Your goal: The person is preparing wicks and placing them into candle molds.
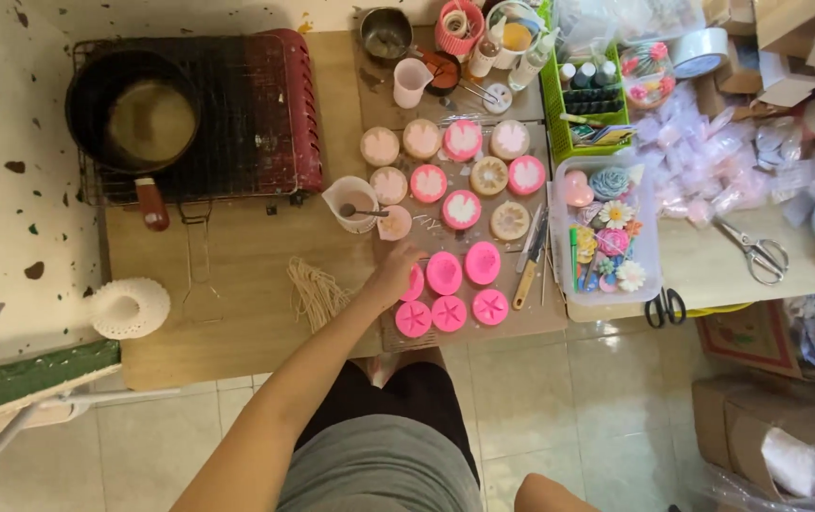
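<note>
Wooden surface (237, 313): upper moulds (461, 140) filled, pink moulds (445, 273) empty; left hand (396, 270) grips one, right hand unseen.

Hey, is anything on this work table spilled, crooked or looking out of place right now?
Nothing looks spilled or broken. The pink moulds sit in loose rows by the left hand. Two oddities: black scissors hang over the table's front edge, and a bundle of pale wicks lies splayed loose on the wood.
</note>
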